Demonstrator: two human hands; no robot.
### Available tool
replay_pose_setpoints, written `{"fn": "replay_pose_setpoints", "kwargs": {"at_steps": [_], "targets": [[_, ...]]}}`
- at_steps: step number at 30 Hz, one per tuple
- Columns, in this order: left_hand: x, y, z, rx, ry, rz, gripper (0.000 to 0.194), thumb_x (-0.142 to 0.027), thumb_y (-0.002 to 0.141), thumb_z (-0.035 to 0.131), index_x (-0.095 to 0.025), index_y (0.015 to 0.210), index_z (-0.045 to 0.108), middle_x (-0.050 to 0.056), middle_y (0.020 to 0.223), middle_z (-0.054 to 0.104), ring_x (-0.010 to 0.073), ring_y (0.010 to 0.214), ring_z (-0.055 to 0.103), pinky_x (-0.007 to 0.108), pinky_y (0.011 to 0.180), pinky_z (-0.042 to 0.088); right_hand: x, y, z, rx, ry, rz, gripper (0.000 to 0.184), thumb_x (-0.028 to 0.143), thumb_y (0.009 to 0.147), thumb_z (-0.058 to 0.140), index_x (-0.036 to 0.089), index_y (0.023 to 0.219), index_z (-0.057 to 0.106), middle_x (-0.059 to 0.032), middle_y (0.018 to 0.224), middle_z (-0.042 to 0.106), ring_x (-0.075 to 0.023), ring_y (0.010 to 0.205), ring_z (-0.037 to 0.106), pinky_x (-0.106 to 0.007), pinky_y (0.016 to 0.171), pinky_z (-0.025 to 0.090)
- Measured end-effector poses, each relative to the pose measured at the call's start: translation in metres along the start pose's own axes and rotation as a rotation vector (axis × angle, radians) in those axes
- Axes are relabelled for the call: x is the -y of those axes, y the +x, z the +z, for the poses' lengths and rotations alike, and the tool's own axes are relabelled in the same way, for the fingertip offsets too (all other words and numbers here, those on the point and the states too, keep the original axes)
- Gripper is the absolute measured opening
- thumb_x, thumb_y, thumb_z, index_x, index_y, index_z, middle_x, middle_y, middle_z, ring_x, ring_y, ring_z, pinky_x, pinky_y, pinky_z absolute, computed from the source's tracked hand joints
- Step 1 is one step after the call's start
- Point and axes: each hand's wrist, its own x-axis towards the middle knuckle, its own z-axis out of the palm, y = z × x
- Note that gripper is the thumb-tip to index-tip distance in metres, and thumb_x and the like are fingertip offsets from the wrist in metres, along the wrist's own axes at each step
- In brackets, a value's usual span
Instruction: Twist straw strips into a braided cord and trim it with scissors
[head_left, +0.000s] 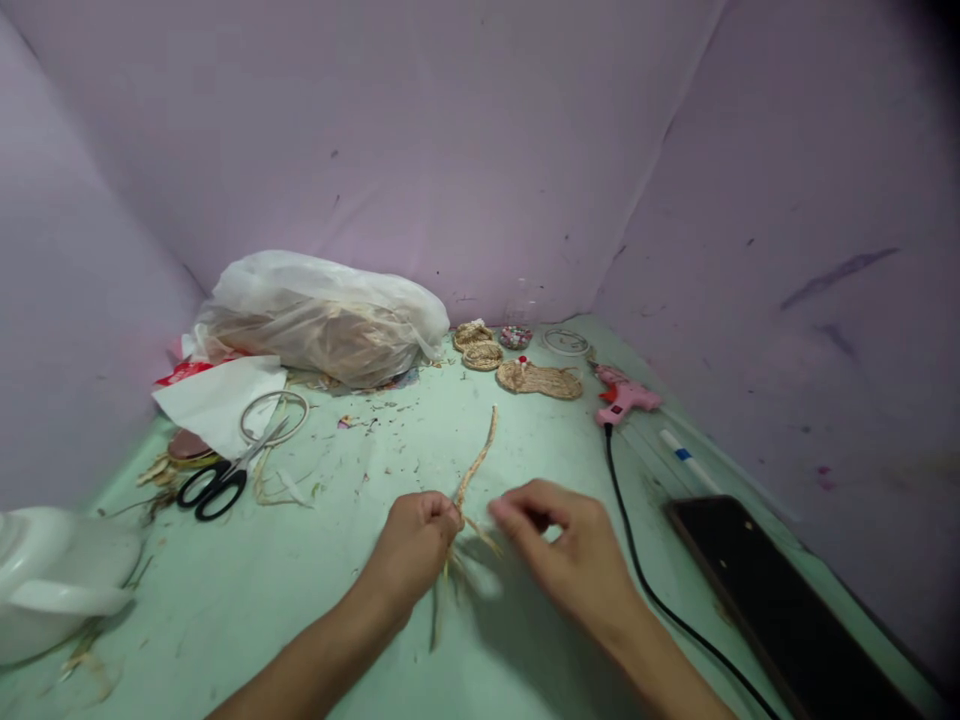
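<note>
My left hand [420,545] is closed in a pinch around a thin braided straw cord [478,468]. The braid rises from my fingers and bends toward the far side. Below the grip, loose straw ends [459,575] fan out, partly blurred. Just to the right, my right hand [566,545] has its fingers curled and the tips drawn together near a short stray strand [484,537]. Whether anything thin sits between those fingertips I cannot make out.
Woven straw pieces [540,380] and a bead container [516,337] lie at the back. A pink glue gun [626,395], its black cord [637,560], a marker [686,460] and a phone [780,610] are right. Left are scissors [225,480], a plastic bag [322,315] and a white jug [67,580].
</note>
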Motion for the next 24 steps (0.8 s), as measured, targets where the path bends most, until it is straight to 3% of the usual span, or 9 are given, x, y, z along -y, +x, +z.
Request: {"fn": "replay_pose_setpoints", "kwargs": {"at_steps": [2,3,7,9,13,16,19,24], "targets": [[-0.001,-0.001,-0.002,0.026,0.047,0.026,0.017,-0.029,0.064,0.047,-0.017,0.053,0.042,-0.007,0.044,0.031,0.0067,0.044,0.025,0.021,0.044,0.019,-0.003,0.007,-0.004,-0.120,0.150,0.111,0.028,0.040,0.077,0.051,0.016,0.072,0.066,-0.0039,0.068,0.064,-0.0153,0.065,0.055,-0.025,0.061,0.040],[-0.001,-0.001,-0.002,0.039,0.070,0.039,0.017,-0.029,0.064,0.047,-0.017,0.053,0.042,-0.007,0.045,0.031,0.0068,0.044,0.025,0.021,0.044,0.019,-0.005,0.009,-0.003,-0.112,0.210,0.169,0.029,0.040,0.076,0.051,0.015,0.072,0.065,-0.0040,0.067,0.063,-0.0153,0.064,0.055,-0.025,0.060,0.039],[-0.001,-0.003,-0.001,0.080,0.144,0.075,0.017,-0.028,0.064,0.046,-0.016,0.053,0.044,-0.005,0.047,0.035,0.0075,0.046,0.028,0.021,0.045,0.022,-0.013,0.010,0.018,0.252,0.503,0.355,0.025,0.035,0.071,0.054,0.013,0.064,0.063,-0.0006,0.053,0.054,-0.0111,0.048,0.048,-0.024,0.049,0.037],[-0.001,-0.004,-0.001,0.086,0.174,0.082,0.016,-0.027,0.064,0.046,-0.016,0.053,0.045,-0.003,0.048,0.040,0.0081,0.048,0.031,0.021,0.046,0.024,-0.014,0.007,0.029,0.345,0.614,0.409,0.022,0.032,0.070,0.053,0.013,0.062,0.061,0.0010,0.049,0.051,-0.0096,0.044,0.046,-0.023,0.046,0.037],[-0.001,-0.003,-0.001,0.068,0.209,0.060,0.013,-0.023,0.061,0.046,-0.014,0.054,0.051,-0.001,0.048,0.045,0.0089,0.048,0.035,0.022,0.047,0.026,-0.015,0.004,0.040,0.246,0.540,0.411,0.021,0.028,0.070,0.052,0.014,0.056,0.058,0.0026,0.042,0.048,-0.0066,0.035,0.037,-0.020,0.037,0.028],[-0.002,0.000,-0.002,0.035,0.234,0.005,0.012,-0.022,0.060,0.047,-0.014,0.053,0.052,-0.003,0.044,0.043,0.0083,0.043,0.033,0.022,0.045,0.024,-0.015,0.004,0.042,0.121,0.488,0.356,0.018,0.025,0.069,0.053,0.014,0.055,0.057,0.0023,0.043,0.049,-0.0066,0.038,0.038,-0.020,0.039,0.028],[-0.005,0.002,-0.005,0.024,0.304,-0.009,0.017,-0.026,0.064,0.049,-0.014,0.053,0.053,-0.001,0.044,0.047,0.0097,0.043,0.038,0.023,0.046,0.028,-0.016,0.005,0.045,0.045,0.496,0.390,0.016,0.026,0.068,0.054,0.015,0.056,0.055,0.0042,0.039,0.046,-0.0067,0.035,0.036,-0.020,0.038,0.027],[-0.012,-0.014,-0.004,-0.089,0.610,0.141,0.020,-0.026,0.071,0.048,-0.017,0.058,0.060,0.003,0.053,0.057,0.0141,0.051,0.048,0.024,0.049,0.029,-0.013,0.003,0.048,0.005,0.591,0.447,0.018,0.030,0.068,0.055,0.015,0.058,0.054,0.0036,0.040,0.049,-0.0069,0.034,0.037,-0.020,0.037,0.029]]}}
